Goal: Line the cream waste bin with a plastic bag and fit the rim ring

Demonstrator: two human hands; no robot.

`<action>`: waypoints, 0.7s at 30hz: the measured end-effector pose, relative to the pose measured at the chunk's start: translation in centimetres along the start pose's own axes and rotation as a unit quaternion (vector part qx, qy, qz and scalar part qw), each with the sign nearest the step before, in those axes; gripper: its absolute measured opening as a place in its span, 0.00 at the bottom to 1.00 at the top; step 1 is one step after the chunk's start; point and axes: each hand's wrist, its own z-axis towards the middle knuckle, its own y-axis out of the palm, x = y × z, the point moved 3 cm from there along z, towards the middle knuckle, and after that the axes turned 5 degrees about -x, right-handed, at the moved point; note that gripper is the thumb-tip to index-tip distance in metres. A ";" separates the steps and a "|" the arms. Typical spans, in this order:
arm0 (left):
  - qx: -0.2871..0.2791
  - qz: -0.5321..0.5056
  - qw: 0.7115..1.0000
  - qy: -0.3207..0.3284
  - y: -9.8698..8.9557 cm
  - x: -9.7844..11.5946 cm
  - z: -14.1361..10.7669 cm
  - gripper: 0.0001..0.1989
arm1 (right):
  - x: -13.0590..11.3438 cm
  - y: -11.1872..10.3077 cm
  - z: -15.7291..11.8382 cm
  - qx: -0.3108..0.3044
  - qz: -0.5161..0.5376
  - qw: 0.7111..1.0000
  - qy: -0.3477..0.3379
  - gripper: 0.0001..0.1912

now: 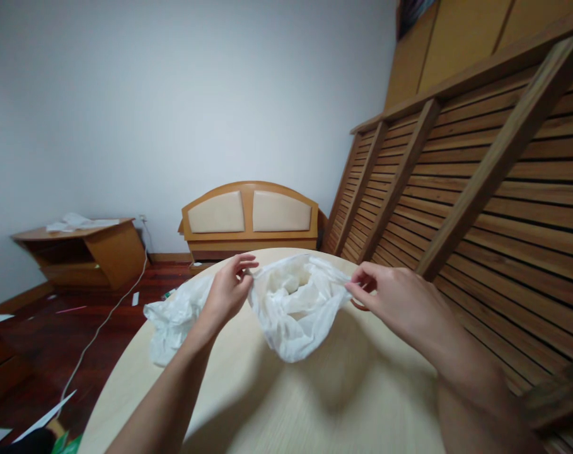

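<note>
A white plastic bag (298, 315) hangs stretched between my two hands above a pale round table (362, 391). Its mouth is spread apart, and crumpled white material shows inside. My left hand (232, 284) pinches the bag's left edge between thumb and fingers. At the opposite edge, my right hand (381, 290) grips the plastic the same way. Behind my left forearm lies a second crumpled white plastic bag (170, 325) on the table. Just under my right fingertips a small reddish-brown curved thing (359, 305) peeks out, mostly hidden.
Slatted wooden panels (456, 208) lean along the right side. A wooden headboard (251, 236) stands against the wall behind the table. To the left, a low wooden cabinet (106, 252) bears white sheets, and a white cable (97, 334) runs across the dark floor.
</note>
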 end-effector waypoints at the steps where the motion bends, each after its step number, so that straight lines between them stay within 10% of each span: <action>1: 0.005 0.044 0.999 -0.002 -0.5 -0.3 0.1 0.20 | 0.4 0.1 0.1 0.002 -0.009 1.000 0.007 0.07; 14: 0.197 0.042 0.978 -0.052 -4.1 -5.5 2.2 0.13 | 4.5 1.4 1.8 -0.008 -0.032 0.995 0.098 0.16; 21: 0.144 0.108 0.983 -0.020 -3.5 -3.0 1.4 0.19 | 4.1 -0.1 1.4 0.097 -0.042 0.989 0.108 0.20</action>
